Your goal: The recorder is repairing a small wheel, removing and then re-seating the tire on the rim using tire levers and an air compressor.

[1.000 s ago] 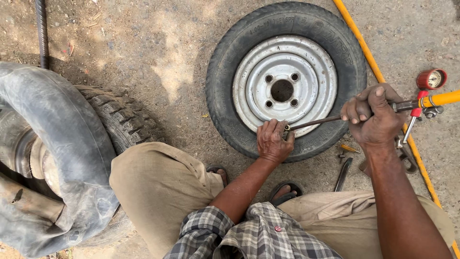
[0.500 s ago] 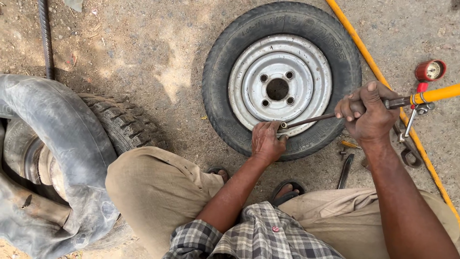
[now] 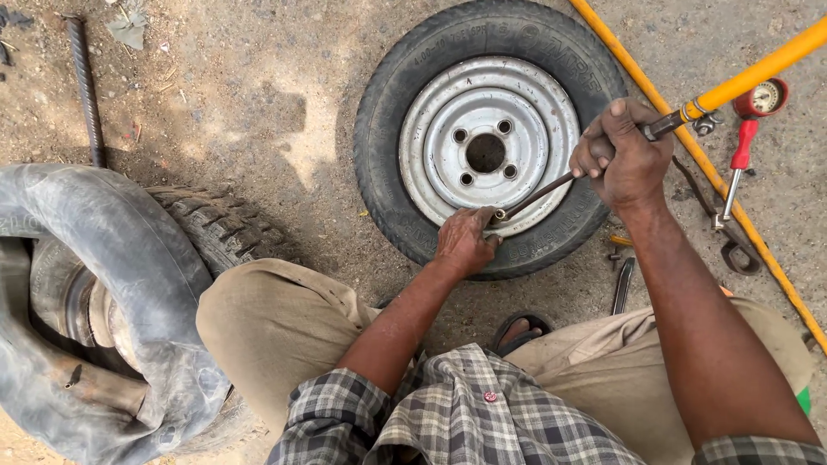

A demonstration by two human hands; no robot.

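Observation:
A small black tyre (image 3: 392,129) on a silver steel rim (image 3: 488,146) lies flat on the dirt in front of me. My right hand (image 3: 622,157) grips a thin metal air chuck rod (image 3: 538,195) joined to a yellow hose (image 3: 758,67). The rod's tip meets the rim's near edge. There my left hand (image 3: 463,241) rests on the tyre's sidewall, fingers pinched at the rod tip; the valve itself is hidden.
A big worn tyre with a loose inner tube (image 3: 103,301) lies at the left. A rebar bar (image 3: 84,86) lies at the upper left. A red pressure gauge (image 3: 758,102) and small tools (image 3: 622,284) lie at the right, crossed by another yellow hose (image 3: 732,215).
My right hand has lifted and swung the rod's outer end up and away. My left hand stays at the rim's near edge.

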